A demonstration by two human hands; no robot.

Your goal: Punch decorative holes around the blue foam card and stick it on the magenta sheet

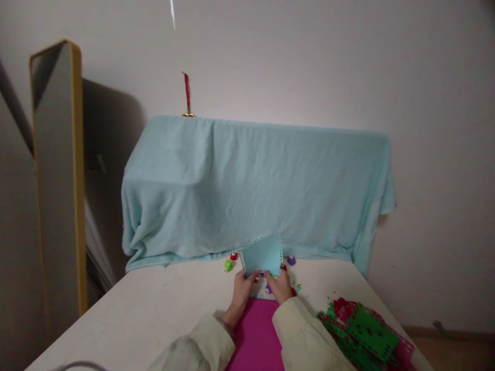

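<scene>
A light blue sheet of paper (263, 255) with small holes punched along its edges stands raised over the table. My left hand (242, 291) grips its lower left edge, and my right hand (281, 287) grips the lower right, thumbs close together. Something small and dark blue shows between the thumbs; I cannot tell whether it is held. Around the hands lie small craft punches: a green one (228, 265) and a red one (233, 255) on the left, a purple one (291, 259) on the right, and another purple one (268, 289) between the wrists.
A magenta sheet (257, 337) lies between my forearms. Punched green paper (373, 332) and red and pink sheets are piled at the right, with scraps beside them. Behind the table hangs a pale blue cloth (251, 190). A gold-framed mirror (77, 180) leans at the left.
</scene>
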